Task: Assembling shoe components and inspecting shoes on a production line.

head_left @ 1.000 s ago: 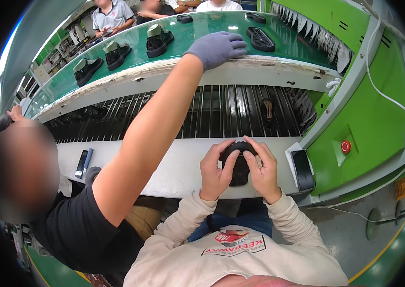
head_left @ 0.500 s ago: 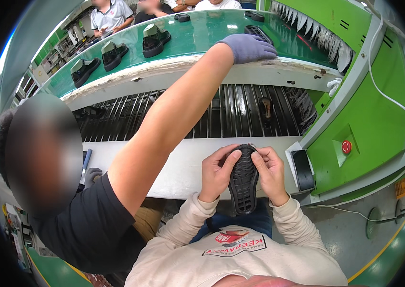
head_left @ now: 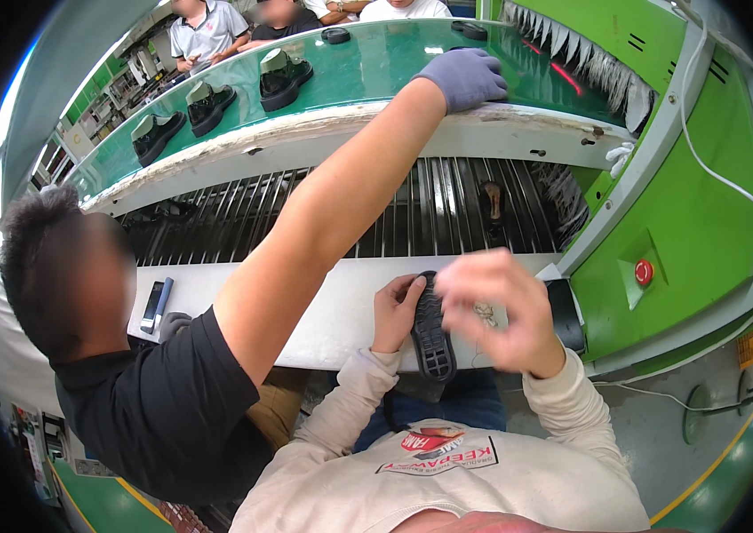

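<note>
A black ridged shoe sole [head_left: 434, 342] is held tread up above the near edge of the white work ledge [head_left: 341, 311]. My left hand [head_left: 394, 313] grips its left edge near the far end, thumb on top. My right hand [head_left: 508, 306] is raised over the sole's far right side, smeared by motion. Its fingers look bent, but whether anything is in them does not show. A small pale tangle [head_left: 485, 313], too blurred to name, lies by that hand.
A co-worker's gloved hand [head_left: 467, 80] rests on the green conveyor belt [head_left: 376, 62], its arm crossing left of me. Several dark shoes [head_left: 286, 80] stand on the belt. Metal rollers [head_left: 394, 213] run below. A green machine [head_left: 705, 178] with a red button [head_left: 644, 272] stands right.
My right hand has let go of the sole and lifted toward the right. The sole has shifted slightly left in my left hand. The co-worker's gloved hand has moved slightly left.
</note>
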A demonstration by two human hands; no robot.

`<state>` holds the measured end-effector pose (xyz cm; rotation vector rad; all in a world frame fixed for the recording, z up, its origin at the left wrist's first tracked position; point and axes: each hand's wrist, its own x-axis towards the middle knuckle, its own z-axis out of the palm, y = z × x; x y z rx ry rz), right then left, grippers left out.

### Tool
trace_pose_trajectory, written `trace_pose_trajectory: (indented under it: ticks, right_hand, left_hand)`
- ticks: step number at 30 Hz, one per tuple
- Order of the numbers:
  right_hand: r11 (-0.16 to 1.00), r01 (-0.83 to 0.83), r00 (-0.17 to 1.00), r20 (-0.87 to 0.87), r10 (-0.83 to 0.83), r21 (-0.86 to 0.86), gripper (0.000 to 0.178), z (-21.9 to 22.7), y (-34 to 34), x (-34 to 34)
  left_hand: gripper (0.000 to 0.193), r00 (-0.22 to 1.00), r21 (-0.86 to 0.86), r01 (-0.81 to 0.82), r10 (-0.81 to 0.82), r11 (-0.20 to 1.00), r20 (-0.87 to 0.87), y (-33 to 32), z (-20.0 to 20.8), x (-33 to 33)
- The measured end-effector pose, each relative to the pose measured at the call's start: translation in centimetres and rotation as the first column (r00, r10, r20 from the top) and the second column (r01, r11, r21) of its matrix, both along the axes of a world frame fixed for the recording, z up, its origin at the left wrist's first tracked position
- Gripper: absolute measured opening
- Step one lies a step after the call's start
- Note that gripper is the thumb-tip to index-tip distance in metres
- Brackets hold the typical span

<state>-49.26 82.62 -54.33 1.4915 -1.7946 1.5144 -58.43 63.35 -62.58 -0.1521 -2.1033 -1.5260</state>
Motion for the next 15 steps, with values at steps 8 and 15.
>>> trace_pose_trajectory:
  ticks: [8,15]
  right_hand:
    - [0.023,-0.992,-0.014,0.291,0.957,-0.123,0.015,8.9,-8.8,4.6]
    - [0.829,-0.54,0.786,-0.436,0.437,-0.143,0.068,11.6,-15.9,5.9]
  left_hand:
    - [0.018,0.791,-0.772,-0.582,-0.4,-0.255,-0.464,0.6,20.1,-16.4]
    - [0.017,0.914,-0.899,-0.372,-0.259,-0.23,-0.312,-0.7,18.9,-16.6]
